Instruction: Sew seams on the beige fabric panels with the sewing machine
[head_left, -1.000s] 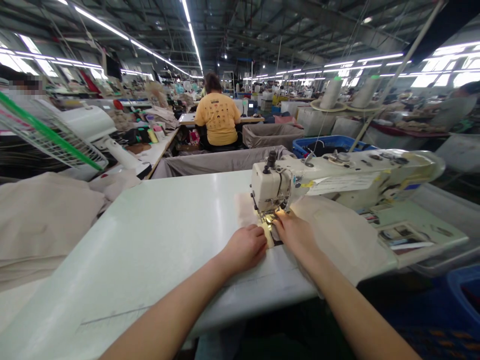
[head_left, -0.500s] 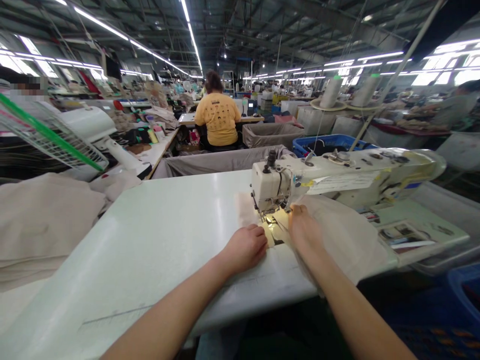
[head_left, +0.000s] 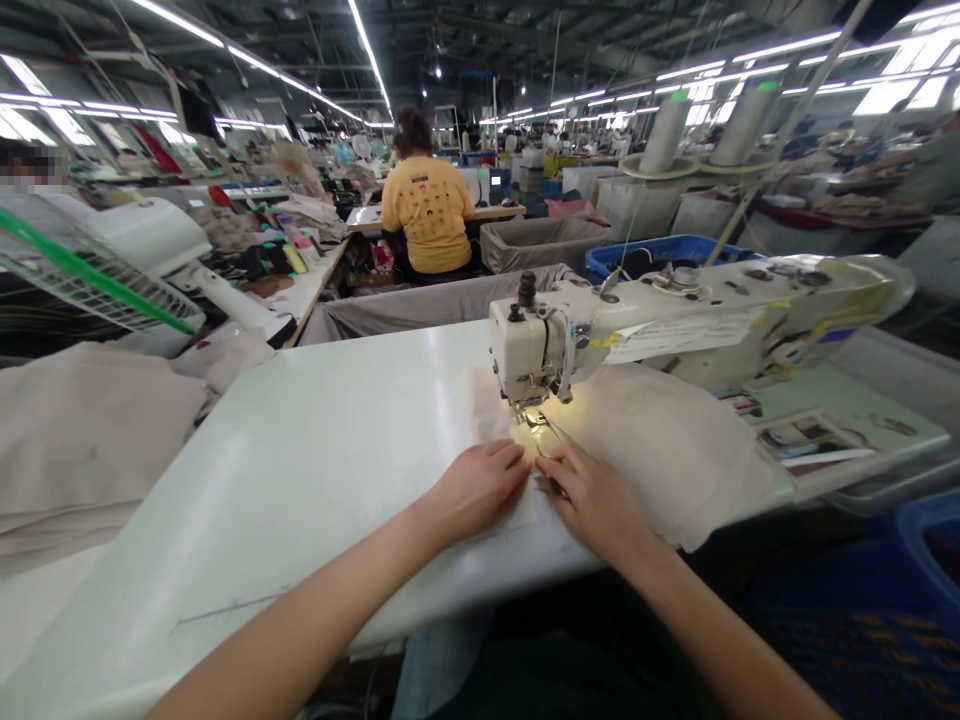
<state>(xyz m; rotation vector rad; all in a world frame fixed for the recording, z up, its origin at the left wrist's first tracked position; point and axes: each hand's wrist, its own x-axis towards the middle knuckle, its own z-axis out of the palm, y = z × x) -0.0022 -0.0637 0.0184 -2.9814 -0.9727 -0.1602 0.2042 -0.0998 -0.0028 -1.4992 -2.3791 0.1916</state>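
Right hand (head_left: 600, 502) nearer left hand (head_left: 478, 486)

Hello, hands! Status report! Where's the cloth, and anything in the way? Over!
Left hand, right hand: close together before presser foot, grip unclear. Pale cloth: spread on worktable, partly beneath sewing machine. Close ahead: machine head.

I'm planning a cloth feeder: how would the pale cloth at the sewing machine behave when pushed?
Probably floppy: the pale cloth droops over the near edge of the table. Likely light, since it looks thin. It may slide easily, as the table shines.
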